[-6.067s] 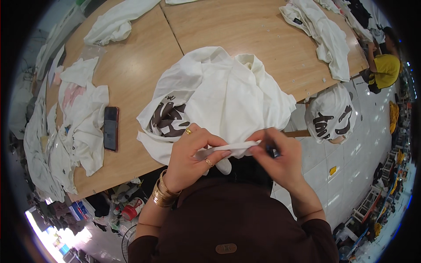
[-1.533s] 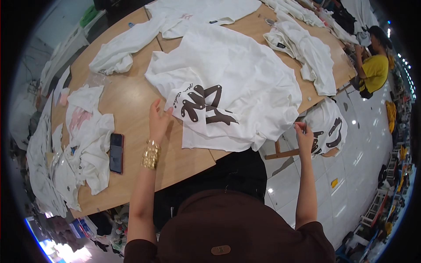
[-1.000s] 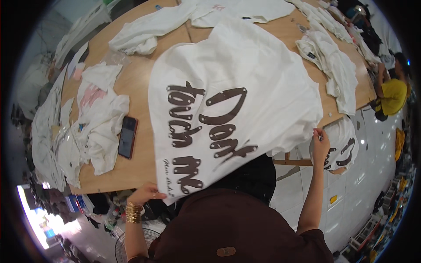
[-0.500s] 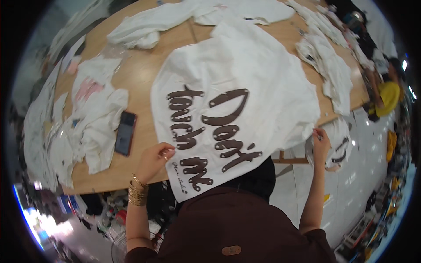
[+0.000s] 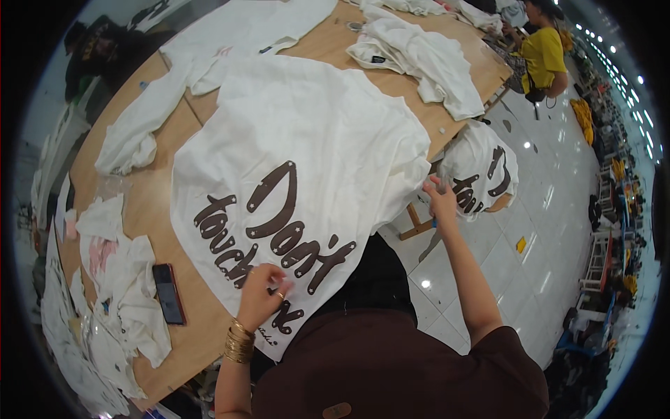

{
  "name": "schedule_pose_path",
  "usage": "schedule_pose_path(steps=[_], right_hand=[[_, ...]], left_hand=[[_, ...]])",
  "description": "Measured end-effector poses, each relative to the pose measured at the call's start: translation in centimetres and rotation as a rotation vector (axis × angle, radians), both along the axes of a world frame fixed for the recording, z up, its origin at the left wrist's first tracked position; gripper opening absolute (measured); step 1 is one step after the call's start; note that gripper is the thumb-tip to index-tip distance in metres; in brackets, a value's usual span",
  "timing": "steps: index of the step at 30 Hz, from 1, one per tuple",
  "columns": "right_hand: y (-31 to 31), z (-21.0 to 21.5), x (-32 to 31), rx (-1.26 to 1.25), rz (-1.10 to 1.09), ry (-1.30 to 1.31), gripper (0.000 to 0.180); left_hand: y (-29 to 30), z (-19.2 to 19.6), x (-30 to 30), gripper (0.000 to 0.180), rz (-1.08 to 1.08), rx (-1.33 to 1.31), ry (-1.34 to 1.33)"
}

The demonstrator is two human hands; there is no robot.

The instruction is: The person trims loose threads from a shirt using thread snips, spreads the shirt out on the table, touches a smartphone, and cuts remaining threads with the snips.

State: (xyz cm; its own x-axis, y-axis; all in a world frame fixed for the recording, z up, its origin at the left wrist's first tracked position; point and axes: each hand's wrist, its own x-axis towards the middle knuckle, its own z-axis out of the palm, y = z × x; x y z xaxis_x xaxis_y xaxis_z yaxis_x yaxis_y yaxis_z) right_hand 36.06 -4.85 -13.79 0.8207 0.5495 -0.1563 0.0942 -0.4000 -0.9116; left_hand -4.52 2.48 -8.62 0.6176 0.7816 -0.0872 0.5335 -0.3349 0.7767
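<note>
A white garment (image 5: 328,133) with large dark brown lettering is spread over the near table edge, its lower corner hanging against my lap. My left hand (image 5: 262,295), bangles at the wrist, is above the lettering near that corner. Its fingers are curled and slightly blurred, and whatever is between them cannot be made out. At the garment's right edge, my right hand (image 5: 442,201) has its fingers bent together, close to the cloth. A small bluish bit shows beneath it, too small to name.
A phone (image 5: 169,293) lies left of the garment, beside crumpled white cloth (image 5: 132,279). More white garments (image 5: 419,63) lie farther back on the wooden table (image 5: 157,209). Printed white cloth (image 5: 481,164) is low at the right. A person in yellow (image 5: 544,63) stands far right; another is far left.
The view has swung right, so the table sits farther left. My left hand has moved from the garment's left edge onto the lettering. My right hand remains by the right edge.
</note>
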Motion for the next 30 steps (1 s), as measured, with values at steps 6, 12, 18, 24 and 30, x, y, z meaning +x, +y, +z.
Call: schedule_pose_path(steps=[6, 12, 18, 24, 30], right_hand=[[0.5, -1.1, -1.0, 0.113, 0.070, 0.498, 0.030], [-0.9, 5.2, -1.0, 0.474, -0.039, 0.528, 0.027], [-3.6, 8.1, -1.4, 0.472, -0.124, 0.405, 0.024], [-4.8, 8.6, -2.2, 0.505, -0.168, 0.435, 0.018], [-5.6, 9.3, -1.7, 0.590, -0.179, 0.507, 0.020]], left_hand=[[-2.9, -1.1, 4.2, 0.047, -0.395, 0.209, 0.284], [-3.1, -0.9, 8.0, 0.051, -0.554, 0.278, 0.393], [-3.9, -0.3, 14.5, 0.046, -0.400, 0.269, 0.082], [-3.5, -1.9, 20.0, 0.052, -0.265, 0.544, -0.061], [-1.2, 0.3, 20.1, 0.044, -0.341, 0.380, -0.183]])
